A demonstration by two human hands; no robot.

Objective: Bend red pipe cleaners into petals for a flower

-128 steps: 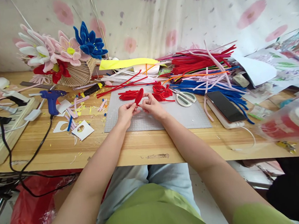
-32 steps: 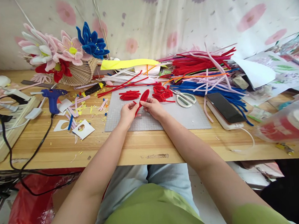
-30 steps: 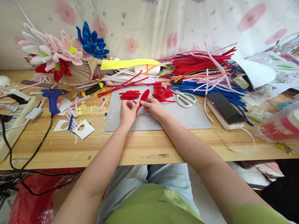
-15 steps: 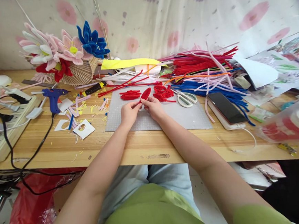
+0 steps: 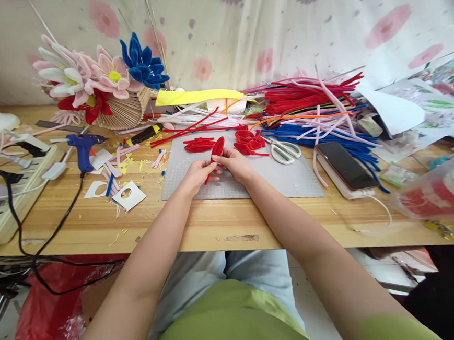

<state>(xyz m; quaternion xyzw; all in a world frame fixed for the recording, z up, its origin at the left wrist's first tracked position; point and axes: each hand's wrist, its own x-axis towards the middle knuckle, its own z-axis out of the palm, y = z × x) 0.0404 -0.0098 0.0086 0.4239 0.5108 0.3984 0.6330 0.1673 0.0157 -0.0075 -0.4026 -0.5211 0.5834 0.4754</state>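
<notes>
Pinching red petal (image 5: pixel 218 146), L hand (image 5: pixel 195 176) & R hand (image 5: pixel 234 163) now tip it steeper, tail (image 5: pixel 207 180) bared, prob. easier to work.

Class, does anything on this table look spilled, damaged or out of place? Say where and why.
Yes. Yellow and pink scraps litter the table left of the grey mat, looking spilled rather than sorted. Near its front edge, a discoloured patch looks worn or chipped.

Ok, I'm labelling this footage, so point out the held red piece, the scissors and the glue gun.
Held red piece (image 5: pixel 218 147), head view, upper part.
Scissors (image 5: pixel 274 143), head view, near the pivot.
Glue gun (image 5: pixel 84 150), head view, upper handle.
</notes>
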